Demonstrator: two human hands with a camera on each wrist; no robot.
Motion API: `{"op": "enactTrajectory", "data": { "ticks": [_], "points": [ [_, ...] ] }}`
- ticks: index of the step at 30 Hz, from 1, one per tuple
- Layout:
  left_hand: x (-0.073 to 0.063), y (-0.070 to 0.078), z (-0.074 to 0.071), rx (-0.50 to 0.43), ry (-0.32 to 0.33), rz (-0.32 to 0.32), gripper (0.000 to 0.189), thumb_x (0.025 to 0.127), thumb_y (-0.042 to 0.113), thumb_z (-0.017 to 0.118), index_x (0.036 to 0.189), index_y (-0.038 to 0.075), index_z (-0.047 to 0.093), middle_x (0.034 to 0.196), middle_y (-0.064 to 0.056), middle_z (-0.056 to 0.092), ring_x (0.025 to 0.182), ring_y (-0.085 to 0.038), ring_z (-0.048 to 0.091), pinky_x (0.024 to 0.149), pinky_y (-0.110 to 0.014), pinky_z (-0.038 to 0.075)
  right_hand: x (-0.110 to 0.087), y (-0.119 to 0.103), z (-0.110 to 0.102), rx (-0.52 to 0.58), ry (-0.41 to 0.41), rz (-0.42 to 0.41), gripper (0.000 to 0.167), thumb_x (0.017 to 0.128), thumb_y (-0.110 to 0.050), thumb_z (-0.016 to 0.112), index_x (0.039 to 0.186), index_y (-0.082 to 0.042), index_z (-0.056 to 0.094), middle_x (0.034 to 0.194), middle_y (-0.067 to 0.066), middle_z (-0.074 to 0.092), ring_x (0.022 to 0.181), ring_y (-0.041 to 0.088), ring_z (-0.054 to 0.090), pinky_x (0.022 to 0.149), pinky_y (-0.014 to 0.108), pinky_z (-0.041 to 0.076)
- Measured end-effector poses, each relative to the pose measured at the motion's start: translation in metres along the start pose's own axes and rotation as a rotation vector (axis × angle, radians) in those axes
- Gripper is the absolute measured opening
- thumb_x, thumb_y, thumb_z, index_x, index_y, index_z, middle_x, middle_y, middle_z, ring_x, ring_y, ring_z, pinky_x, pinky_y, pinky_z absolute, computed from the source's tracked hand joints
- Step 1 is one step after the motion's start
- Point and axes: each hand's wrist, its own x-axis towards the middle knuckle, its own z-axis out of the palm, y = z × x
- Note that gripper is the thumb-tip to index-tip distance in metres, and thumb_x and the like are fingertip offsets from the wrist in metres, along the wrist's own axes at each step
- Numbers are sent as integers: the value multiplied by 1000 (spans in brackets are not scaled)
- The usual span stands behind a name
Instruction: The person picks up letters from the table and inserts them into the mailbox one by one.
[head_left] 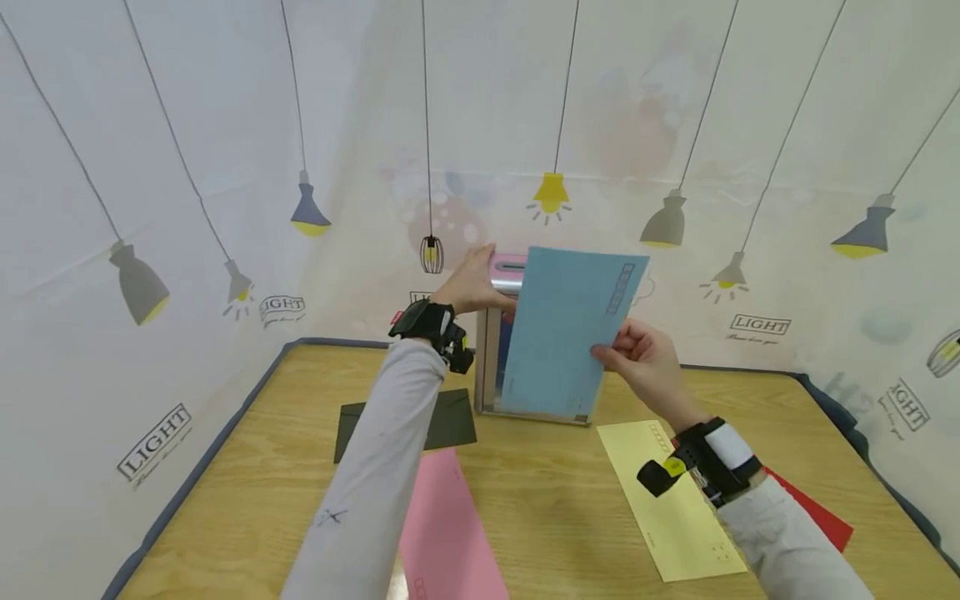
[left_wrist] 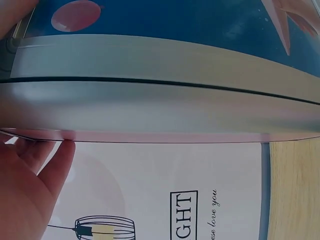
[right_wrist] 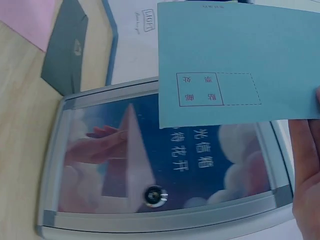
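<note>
A mailbox (head_left: 510, 267) with a metal frame, a pink top with a slot and a blue picture front stands upright at the back of the table. My left hand (head_left: 474, 285) grips its upper left corner, thumb at the front and fingers behind. Between thumb and fingers, my right hand (head_left: 647, 367) pinches a light blue envelope (head_left: 566, 333) by its right edge. The envelope is held upright in front of the mailbox and hides much of its front in the head view. Printed stamp boxes show on the envelope's other side in the right wrist view, and a round lock (right_wrist: 155, 196) on the mailbox front.
On the wooden table (head_left: 555, 517) lie a dark green envelope (head_left: 453, 423) and a pink envelope (head_left: 453, 525) by the left forearm. A yellow envelope (head_left: 645, 500) and a red envelope (head_left: 817, 510) lie under the right forearm. A lamp-printed curtain (head_left: 360, 108) surrounds the table.
</note>
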Motion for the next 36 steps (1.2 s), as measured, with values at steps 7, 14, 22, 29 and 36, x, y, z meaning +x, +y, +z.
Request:
{"op": "enactTrajectory", "data": {
  "ticks": [7, 14, 22, 29, 36],
  "points": [
    [1, -1, 1, -16, 1, -5, 112, 61, 29, 81, 144, 0, 12, 144, -17, 22, 124, -28, 33, 103, -39, 31, 21, -13, -12, -22, 76, 1, 17, 83, 10, 57, 86, -6, 59, 83, -7, 70, 75, 7, 67, 63, 22, 53],
    [1, -2, 2, -9, -15, -38, 112, 63, 30, 81, 145, 2, 10, 147, -17, 18, 132, -29, 25, 106, -40, 27, 42, -23, -20, -21, 133, -11, 16, 83, 9, 56, 83, -7, 59, 81, -8, 70, 75, 5, 66, 63, 20, 52],
    [0, -2, 1, -49, 17, -2, 98, 61, 20, 80, 139, 0, 24, 127, -15, 38, 109, -25, 42, 94, -37, 38, 67, -35, -26, 21, 198, -46, 17, 82, 10, 57, 78, -6, 57, 77, -6, 70, 74, 5, 66, 63, 18, 52],
    [-3, 0, 2, -101, 2, 0, 107, 57, 26, 85, 140, 0, 22, 129, -15, 37, 111, -26, 42, 96, -39, 37, 79, -40, -31, 9, 226, -40, 16, 81, 9, 58, 75, -6, 56, 74, -6, 70, 73, 5, 66, 63, 18, 52],
    [-5, 1, 0, -89, 4, -7, 112, 59, 28, 84, 143, 0, 15, 139, -16, 27, 123, -27, 33, 103, -42, 30, 91, -43, -33, 8, 242, -33, 15, 80, 9, 60, 78, -6, 58, 74, -6, 70, 74, 5, 66, 63, 18, 52]
  ]
}}
